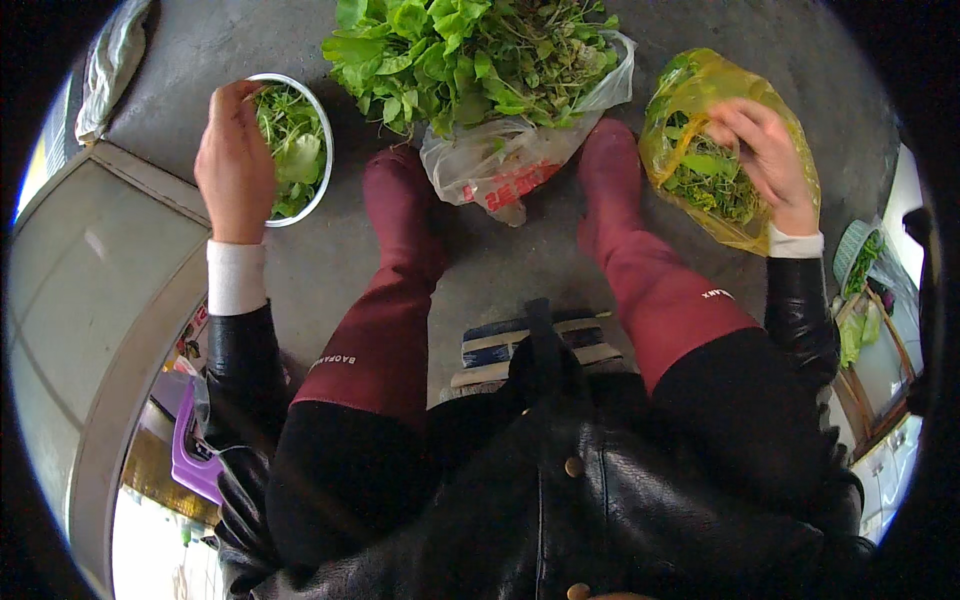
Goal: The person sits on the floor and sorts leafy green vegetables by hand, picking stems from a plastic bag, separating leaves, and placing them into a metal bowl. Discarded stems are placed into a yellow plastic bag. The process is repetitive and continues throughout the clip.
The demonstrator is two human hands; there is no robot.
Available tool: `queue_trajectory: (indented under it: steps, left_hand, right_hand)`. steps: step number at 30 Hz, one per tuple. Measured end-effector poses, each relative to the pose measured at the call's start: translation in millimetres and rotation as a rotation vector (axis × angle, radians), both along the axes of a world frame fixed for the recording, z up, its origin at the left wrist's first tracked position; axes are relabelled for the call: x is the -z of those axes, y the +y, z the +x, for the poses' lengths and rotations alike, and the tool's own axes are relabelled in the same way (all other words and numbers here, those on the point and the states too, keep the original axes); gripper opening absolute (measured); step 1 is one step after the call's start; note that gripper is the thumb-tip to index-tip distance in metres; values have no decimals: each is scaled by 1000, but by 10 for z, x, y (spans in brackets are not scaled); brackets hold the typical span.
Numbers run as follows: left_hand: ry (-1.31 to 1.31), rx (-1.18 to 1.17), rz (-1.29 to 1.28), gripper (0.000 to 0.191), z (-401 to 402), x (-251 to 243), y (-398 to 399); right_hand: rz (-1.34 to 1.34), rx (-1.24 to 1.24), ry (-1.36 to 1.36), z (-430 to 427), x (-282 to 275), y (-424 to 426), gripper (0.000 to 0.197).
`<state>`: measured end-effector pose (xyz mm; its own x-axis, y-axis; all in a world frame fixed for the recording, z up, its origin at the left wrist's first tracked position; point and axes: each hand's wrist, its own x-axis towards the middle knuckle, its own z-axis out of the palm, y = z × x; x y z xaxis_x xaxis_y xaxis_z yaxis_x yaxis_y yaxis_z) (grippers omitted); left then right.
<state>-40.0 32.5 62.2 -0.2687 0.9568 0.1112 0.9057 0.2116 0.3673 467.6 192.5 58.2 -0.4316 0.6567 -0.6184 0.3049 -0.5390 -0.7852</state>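
Note:
My left hand (238,161) is over the left edge of a white-rimmed round bowl (327,150) of picked green leaves (296,157); its fingertips are bent at the rim, and whether they pinch anything is hidden. My right hand (765,154) hovers at the mouth of a yellow translucent plastic bag (780,120), which holds leafy scraps and stems (709,180). Its fingers are curled, and their tips are partly hidden. Between the two lies a large heap of leafy greens (442,60), some of it wilted, on a clear plastic bag with red print (502,169).
Both feet, in dark red boots (401,195), stand on the grey floor (480,277) either side of the printed bag. A glass-topped low table (97,247) is at the left. At the far right is a green basket (851,251) with greens. A striped cloth item (495,349) lies below.

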Motion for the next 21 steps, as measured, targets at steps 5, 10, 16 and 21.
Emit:
queue_trajectory:
  steps: [5, 10, 16, 21]
  left_hand:
    - [272, 32, -114, 19, -673, 416, -294]
    - [458, -58, -594, 56, -661, 662, -462]
    - [389, 153, -249, 48, -147, 634, -231]
    - [243, 266, -155, 45, 127, 379, -140]
  right_hand:
    - [337, -843, -1344, 603, 121, -20, 36]
    - [720, -683, -815, -273, 217, -145, 27]
    - [969, -716, -404, -1370, 1225, -452, 22]
    - [879, -605, -271, -1443, 1334, -378, 18]
